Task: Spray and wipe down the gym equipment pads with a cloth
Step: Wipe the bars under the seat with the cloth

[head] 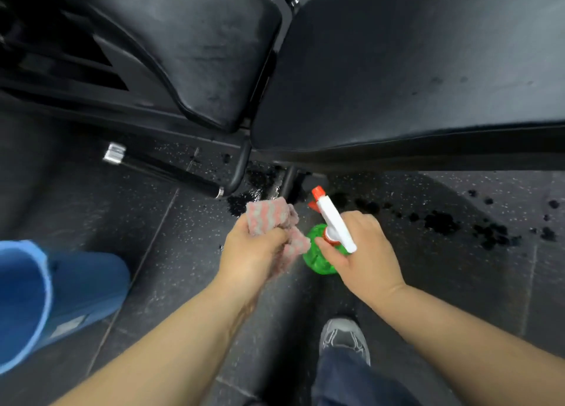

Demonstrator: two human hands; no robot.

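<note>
My left hand (pixel 253 249) grips a bunched pink-and-grey striped cloth (pixel 269 217) below the bench. Right beside it, my right hand (pixel 363 252) holds a green spray bottle (pixel 316 260) by its neck, its white trigger head with red nozzle (pixel 331 217) pointing up toward the bench. A large black seat pad (pixel 412 69) fills the upper right, with small droplets on it. A second black pad (pixel 198 45), tilted, lies at the upper left. Both hands are over the floor, in front of the pads and touching neither.
A blue bucket (pixel 46 298) stands on the floor at the left. Black frame bars and a chrome-tipped handle (pixel 159 168) run under the pads. Wet dark spots (pixel 443 222) mark the speckled rubber floor. My grey shoe (pixel 344 338) is at the bottom.
</note>
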